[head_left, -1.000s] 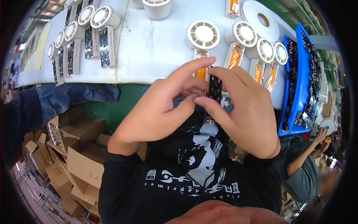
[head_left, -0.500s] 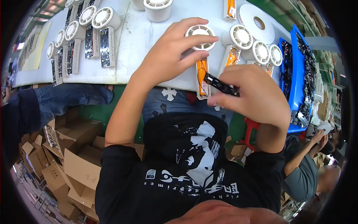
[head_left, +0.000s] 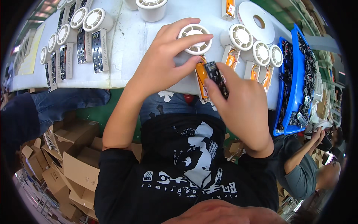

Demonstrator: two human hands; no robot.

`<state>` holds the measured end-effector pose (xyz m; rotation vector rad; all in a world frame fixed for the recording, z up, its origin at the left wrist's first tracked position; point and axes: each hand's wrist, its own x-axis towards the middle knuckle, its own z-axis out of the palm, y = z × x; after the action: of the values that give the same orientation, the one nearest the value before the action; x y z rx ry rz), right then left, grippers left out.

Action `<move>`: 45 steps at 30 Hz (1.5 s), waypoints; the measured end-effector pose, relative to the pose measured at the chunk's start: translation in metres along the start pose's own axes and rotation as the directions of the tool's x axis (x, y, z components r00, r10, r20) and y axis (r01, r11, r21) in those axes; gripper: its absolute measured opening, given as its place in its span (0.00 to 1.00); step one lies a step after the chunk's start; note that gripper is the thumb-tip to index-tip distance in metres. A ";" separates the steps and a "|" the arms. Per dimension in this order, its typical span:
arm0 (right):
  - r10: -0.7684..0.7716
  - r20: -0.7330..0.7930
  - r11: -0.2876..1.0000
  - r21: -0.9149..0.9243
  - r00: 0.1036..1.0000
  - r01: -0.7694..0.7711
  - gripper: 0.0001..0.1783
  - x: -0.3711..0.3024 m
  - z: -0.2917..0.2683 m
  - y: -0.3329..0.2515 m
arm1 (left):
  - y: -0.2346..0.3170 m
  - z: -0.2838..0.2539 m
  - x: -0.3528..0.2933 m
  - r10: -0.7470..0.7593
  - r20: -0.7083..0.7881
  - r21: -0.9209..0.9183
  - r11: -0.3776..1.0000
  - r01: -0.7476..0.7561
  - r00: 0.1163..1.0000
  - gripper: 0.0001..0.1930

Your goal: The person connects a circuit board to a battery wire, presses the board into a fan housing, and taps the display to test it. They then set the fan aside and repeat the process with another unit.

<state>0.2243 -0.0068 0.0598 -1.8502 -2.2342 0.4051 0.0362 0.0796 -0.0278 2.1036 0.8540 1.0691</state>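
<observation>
My left hand (head_left: pixel 160 61) is closed around the round white head of a handheld fan (head_left: pixel 195 34), its fingers lying across the grille. The fan's handle stands open toward me and shows an orange battery (head_left: pixel 201 78) and thin wires. Between the thumb and fingers of my right hand (head_left: pixel 244 100) is a black circuit board (head_left: pixel 217 79), tilted just right of the open handle. Whether the board touches the handle I cannot tell. Several more fans with open handles, such as one fan (head_left: pixel 240 37), lie to the right.
Fans with black boards in their handles (head_left: pixel 99 50) lie in a group at the left of the white table (head_left: pixel 125 56). A roll of white tape (head_left: pixel 257 22) is at the back right. Blue bins (head_left: pixel 296 86) of circuit boards stand at the right edge. Cardboard boxes (head_left: pixel 80 170) are lower left.
My right hand has turned, swinging the board from nearly level to steep and up beside the battery. The left hand still holds the fan head. The whole view has shifted slightly.
</observation>
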 end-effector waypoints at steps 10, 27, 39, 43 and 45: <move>-0.098 0.121 0.994 -0.037 0.988 0.103 0.15 0.000 -0.008 0.006 | 0.024 -0.008 0.028 -0.110 0.121 0.226 0.971 0.080 0.987 0.31; -0.201 -0.269 0.976 -0.134 0.942 0.170 0.21 -0.005 0.045 0.002 | 0.008 0.005 -0.014 -0.276 0.062 -0.304 0.910 0.282 0.959 0.46; -0.248 0.118 0.957 -0.127 0.962 0.262 0.36 -0.005 -0.002 0.018 | 0.007 -0.007 0.004 -0.272 0.235 -0.208 0.924 0.322 0.933 0.51; -0.295 0.082 0.942 -0.143 0.952 0.304 0.39 0.001 0.000 0.021 | -0.001 -0.012 0.009 -0.273 0.281 -0.227 0.912 0.340 0.920 0.51; -0.348 0.044 0.927 -0.137 0.937 0.350 0.38 0.002 0.001 0.021 | -0.001 -0.015 0.009 -0.262 0.292 -0.215 0.919 0.331 0.920 0.51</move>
<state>0.2430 -0.0014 0.0514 -1.4622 -2.5983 0.2038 0.0275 0.0906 -0.0175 1.7717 0.8238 0.6855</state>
